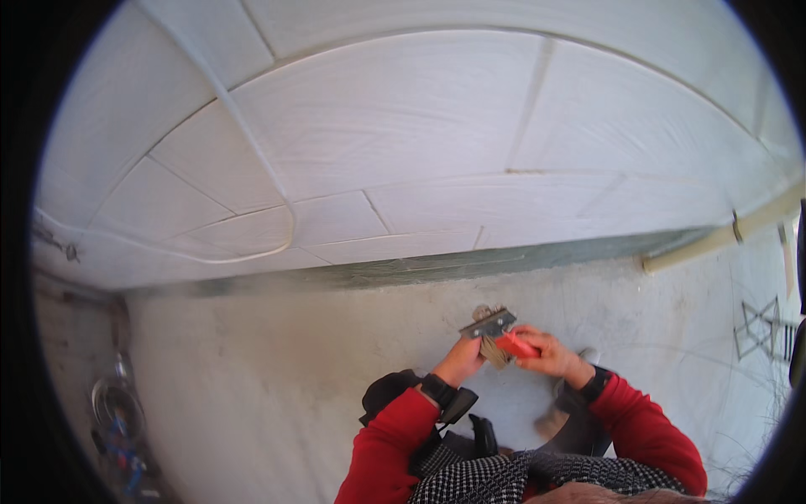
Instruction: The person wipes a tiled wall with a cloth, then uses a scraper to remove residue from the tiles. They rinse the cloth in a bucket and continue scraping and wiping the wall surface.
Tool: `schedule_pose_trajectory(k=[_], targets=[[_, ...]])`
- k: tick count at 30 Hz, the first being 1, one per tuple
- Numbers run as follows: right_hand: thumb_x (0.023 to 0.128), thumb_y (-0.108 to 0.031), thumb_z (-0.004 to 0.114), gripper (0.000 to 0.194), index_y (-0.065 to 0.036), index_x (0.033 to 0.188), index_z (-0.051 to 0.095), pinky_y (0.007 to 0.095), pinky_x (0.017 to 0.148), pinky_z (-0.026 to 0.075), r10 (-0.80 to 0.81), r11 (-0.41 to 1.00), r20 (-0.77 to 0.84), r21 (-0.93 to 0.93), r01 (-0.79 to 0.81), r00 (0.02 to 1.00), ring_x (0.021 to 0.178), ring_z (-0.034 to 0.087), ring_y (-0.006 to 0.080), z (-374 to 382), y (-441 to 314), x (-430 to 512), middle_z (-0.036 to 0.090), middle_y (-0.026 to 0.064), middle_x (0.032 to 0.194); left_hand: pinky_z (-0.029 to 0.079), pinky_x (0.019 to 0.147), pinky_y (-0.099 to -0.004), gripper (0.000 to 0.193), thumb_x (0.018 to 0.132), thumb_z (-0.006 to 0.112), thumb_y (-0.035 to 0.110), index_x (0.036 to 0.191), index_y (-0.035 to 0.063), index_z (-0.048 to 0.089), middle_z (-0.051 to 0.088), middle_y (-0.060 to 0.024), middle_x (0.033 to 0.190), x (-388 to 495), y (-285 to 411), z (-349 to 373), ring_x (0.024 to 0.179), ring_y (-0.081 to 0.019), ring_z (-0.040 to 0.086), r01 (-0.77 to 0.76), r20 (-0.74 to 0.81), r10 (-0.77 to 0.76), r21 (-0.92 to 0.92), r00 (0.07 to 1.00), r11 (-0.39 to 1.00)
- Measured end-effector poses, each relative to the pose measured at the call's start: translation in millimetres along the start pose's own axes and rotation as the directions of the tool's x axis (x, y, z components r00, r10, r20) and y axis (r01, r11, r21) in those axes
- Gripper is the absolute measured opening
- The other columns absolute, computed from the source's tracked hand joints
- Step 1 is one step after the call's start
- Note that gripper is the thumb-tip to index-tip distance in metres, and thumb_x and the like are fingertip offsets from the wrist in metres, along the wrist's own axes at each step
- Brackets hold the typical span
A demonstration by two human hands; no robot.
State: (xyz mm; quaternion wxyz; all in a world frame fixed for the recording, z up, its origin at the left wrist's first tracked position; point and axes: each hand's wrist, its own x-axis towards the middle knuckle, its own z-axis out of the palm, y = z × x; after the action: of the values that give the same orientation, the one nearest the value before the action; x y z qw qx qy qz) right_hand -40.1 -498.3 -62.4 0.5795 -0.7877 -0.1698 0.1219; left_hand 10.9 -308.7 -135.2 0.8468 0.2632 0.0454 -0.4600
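In the head view, my right hand (546,356) grips the red handle of a scraper (517,345) at the lower middle. Its dark metal blade holder (488,324), with two bolts, angles up and left above my left hand (463,361). A tan, ridged piece (496,353) of unclear kind lies between the hands, just below the blade holder. My left hand is against this piece and the holder; its fingers are mostly hidden behind them. A small beige lump (483,312) shows just beyond the blade holder.
A white wall of large blocks (390,120) with a pale cable (252,135) stands ahead, above a green strip (441,263). Beige pipes (699,242) run along the right. A metal bowl (118,406) and blue and red items (129,457) lie at the lower left, beside the pale floor (252,378).
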Motion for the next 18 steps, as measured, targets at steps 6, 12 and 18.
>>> schedule_pose_trajectory(k=[6, 12, 18], targets=[[0.078, -0.012, 0.063, 0.040, -0.003, 0.113, 0.045, 0.0233, 0.043, 0.040, 0.436, 0.858, -0.524, 0.486, -0.164, 0.732, 0.051, 0.050, 0.0100, 48, -31, -57, 0.054, 0.0032, 0.068, 0.043, 0.087, -0.0350, 0.037, 0.091, 0.036, 0.032, 0.118, 0.0072, 0.047, 0.054, -0.0066, 0.113, -22, 11, 27, 0.102, -0.0194, 0.053, -0.197, 0.050, 0.191, 0.221, 0.980, 0.955], [0.080, -0.016, 0.062, 0.045, -0.004, 0.117, 0.039, 0.0263, 0.044, 0.043, 0.235, 0.874, -0.637, 0.468, 0.126, 0.734, 0.054, 0.054, 0.0124, 31, -49, -78, 0.054, 0.0056, 0.071, 0.046, 0.080, -0.0362, 0.040, 0.090, 0.038, 0.034, 0.116, 0.0059, 0.047, 0.055, -0.0080, 0.108, -60, -4, 10, 0.088, -0.0200, 0.055, -0.247, -0.131, 0.270, 0.171, 0.954, 0.954], [0.087, -0.029, 0.051, 0.038, -0.009, 0.119, 0.044, 0.0231, 0.042, 0.038, 0.166, 0.774, -0.745, 0.504, 0.382, 0.646, 0.049, 0.048, 0.0095, -12, -43, -72, 0.052, 0.0028, 0.066, 0.046, 0.078, -0.0370, 0.039, 0.090, 0.038, 0.036, 0.115, 0.0076, 0.048, 0.056, -0.0070, 0.105, -94, 18, 3, 0.087, -0.0196, 0.055, -0.278, -0.176, 0.337, 0.292, 0.925, 0.915]])
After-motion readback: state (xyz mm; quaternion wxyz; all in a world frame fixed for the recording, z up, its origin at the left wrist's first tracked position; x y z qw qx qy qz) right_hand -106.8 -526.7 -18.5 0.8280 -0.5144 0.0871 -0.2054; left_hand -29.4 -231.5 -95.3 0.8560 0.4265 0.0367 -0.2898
